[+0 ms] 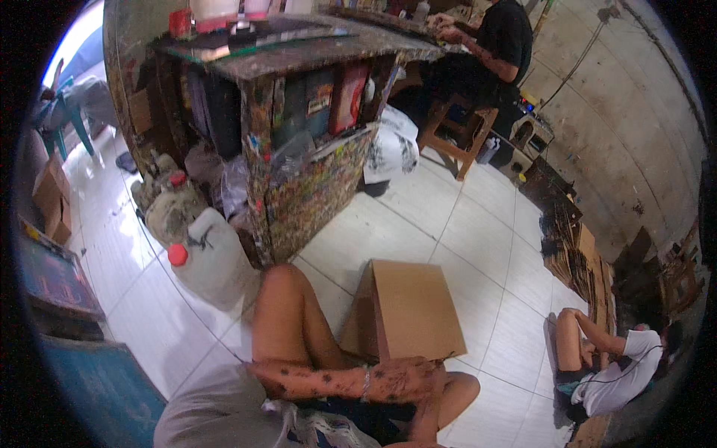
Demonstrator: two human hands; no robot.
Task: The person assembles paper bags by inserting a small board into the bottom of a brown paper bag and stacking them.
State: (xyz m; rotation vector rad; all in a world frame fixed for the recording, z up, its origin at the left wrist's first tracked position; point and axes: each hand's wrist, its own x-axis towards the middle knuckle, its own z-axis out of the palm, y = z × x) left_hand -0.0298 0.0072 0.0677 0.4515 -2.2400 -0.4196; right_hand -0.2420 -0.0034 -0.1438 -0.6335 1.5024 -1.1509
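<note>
Brown cardboard box [418,310] stands on the white tiled floor [478,287], directly ahead of the seated person's knees. Clock directions from box. Left hand [403,379], dark-spotted, and right hand [432,392] meet at 6 o'clock; grip of each: cannot tell whether closed or holding anything. White jerrycan [216,261], red cap: between 9 and 10. Paint-crusted counter [299,205]: 11. Wooden stool [461,133]: between 12 and 1. Person in white shirt [624,369], seated: between 3 and 4.

Cardboard box [420,310] brown; jug cap [178,254] red; floor tiles [485,250] white; cabinet panel [306,209] multicolour-speckled.
</note>
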